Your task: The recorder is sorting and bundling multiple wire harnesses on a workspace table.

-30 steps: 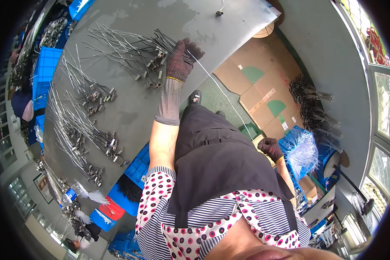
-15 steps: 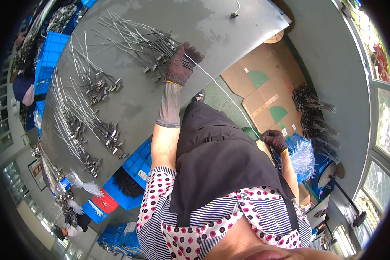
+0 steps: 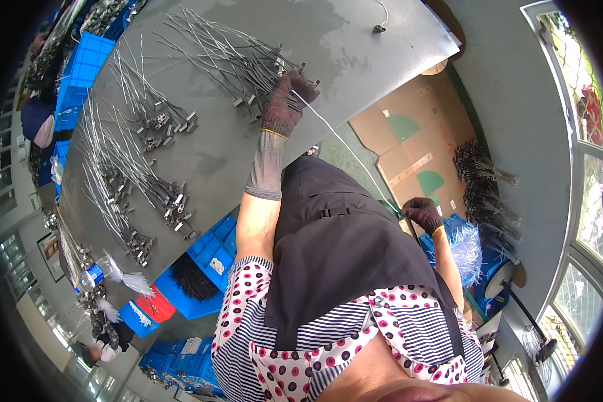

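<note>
My left hand (image 3: 288,106), in a dark knitted glove, is closed at the near edge of the grey metal table (image 3: 238,161). A thin white cable (image 3: 340,139) runs from its fingers. Small connectors show just beyond the fingertips, by a bundle of grey cables (image 3: 224,57) spread on the table. Beyond the table's edge, the white cable reaches down to my right hand (image 3: 422,214), also gloved and closed around the cable near its lower part. The cable hangs in a slight curve between my hands. The glove hides the exact grip of each.
More grey cable bundles (image 3: 117,194) with metal connectors lie on the table's left. A short cable with a black connector (image 3: 380,29) rests at the far side. Flattened cardboard (image 3: 409,127) covers floor at right. Blue crates (image 3: 214,251) stand below the table; dark cable bundles (image 3: 482,174) hang at right.
The table and its contents sit slightly shifted in the view. My left hand has turned a little, and connectors show more plainly beyond its fingers. My right hand stays in nearly the same place.
</note>
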Tool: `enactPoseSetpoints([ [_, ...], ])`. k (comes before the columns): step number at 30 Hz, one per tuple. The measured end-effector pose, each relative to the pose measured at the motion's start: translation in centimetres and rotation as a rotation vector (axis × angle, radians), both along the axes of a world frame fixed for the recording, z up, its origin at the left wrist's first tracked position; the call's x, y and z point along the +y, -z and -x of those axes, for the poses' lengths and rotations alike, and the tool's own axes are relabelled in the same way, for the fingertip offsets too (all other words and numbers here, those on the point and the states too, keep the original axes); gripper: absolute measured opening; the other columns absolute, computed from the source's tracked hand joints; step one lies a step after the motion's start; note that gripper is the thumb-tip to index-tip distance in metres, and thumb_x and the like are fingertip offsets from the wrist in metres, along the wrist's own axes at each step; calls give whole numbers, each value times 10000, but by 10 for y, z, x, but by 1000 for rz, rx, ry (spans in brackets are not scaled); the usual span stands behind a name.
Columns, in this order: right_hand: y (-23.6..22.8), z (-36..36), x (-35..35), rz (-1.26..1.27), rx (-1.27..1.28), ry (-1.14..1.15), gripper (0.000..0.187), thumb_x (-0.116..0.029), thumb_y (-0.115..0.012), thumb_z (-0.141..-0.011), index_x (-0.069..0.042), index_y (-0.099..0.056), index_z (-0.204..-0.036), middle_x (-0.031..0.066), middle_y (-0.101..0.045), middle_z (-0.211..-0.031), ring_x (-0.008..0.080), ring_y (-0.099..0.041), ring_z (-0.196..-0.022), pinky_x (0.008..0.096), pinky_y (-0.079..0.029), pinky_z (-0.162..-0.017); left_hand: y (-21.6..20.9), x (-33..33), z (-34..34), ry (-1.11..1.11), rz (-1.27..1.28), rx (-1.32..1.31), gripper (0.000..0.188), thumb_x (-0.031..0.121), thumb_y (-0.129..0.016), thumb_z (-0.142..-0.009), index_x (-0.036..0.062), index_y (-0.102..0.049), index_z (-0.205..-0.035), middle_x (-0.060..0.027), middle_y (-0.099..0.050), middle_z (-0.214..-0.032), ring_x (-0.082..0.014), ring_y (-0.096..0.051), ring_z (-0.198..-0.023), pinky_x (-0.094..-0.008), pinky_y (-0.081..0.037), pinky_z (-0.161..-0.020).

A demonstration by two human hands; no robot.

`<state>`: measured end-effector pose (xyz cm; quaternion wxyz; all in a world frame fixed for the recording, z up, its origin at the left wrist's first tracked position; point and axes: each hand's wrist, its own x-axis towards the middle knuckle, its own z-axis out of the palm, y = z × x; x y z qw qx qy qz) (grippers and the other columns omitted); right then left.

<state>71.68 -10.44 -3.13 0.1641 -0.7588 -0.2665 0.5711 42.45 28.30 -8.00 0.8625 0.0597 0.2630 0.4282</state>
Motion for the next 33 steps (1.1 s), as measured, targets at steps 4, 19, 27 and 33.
enactPoseSetpoints([
  [4,-8,10,28,-74,79,58,183,-222,-778,-761,-57,-735,-829,-29,-643,-698,74,-530,-611,237,-418,-542,10,-6,8,149,-73,105,280,319,-665,-939,88,-676,-1095,-82,-699,-995,-282,-678,-932,-559,-541,-920],
  [19,0,5,-9,52,45,0,240,-198,-807,-755,-4,-739,-879,45,-690,-766,124,-607,-736,283,-495,-699,1,-23,28,-49,-30,236,184,265,-720,-913,91,-675,-952,-61,-688,-859,-226,-677,-817,-474,-582,-809],
  [27,17,32,72,-238,39,-36,269,-192,-809,-775,23,-728,-914,59,-700,-809,133,-622,-763,276,-510,-727,-15,-86,-8,450,-53,365,359,275,-652,-961,37,-627,-1228,-101,-696,-1007,-275,-691,-908,-458,-600,-808],
  [33,-3,90,200,-263,57,234,286,-237,-737,-876,21,-722,-998,50,-682,-790,111,-606,-709,259,-495,-618,-22,-103,-39,344,-1,156,315,280,-641,-966,36,-650,-1164,-105,-694,-907,-244,-701,-793,-398,-600,-658],
])
